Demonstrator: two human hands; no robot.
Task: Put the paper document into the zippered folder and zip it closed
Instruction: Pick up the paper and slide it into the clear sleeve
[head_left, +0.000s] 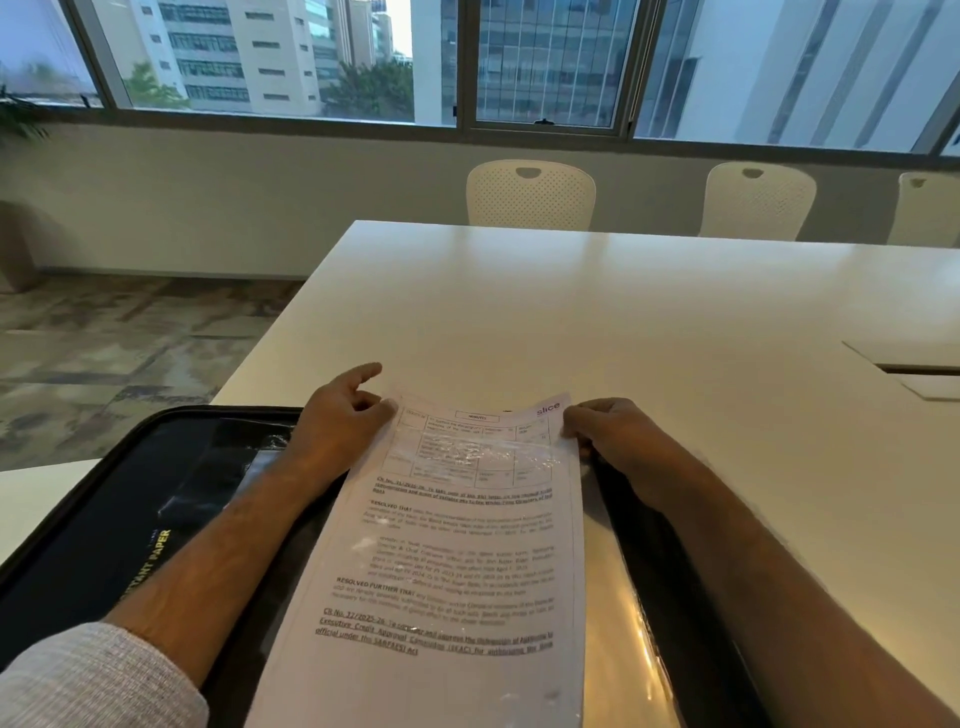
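Note:
A black zippered folder lies open on the near edge of a white table, its left flap printed with gold lettering. A printed paper document lies over the folder's right half, under what looks like a clear plastic sleeve. My left hand pinches the document's top left corner, index finger pointing outward. My right hand grips the top right corner with curled fingers. More glossy clear sleeves show beside the sheet's right edge.
Three white perforated chairs stand along the table's far side, below a wide window. A rectangular cable hatch is set into the tabletop at right. Patterned carpet floor lies to the left of the table.

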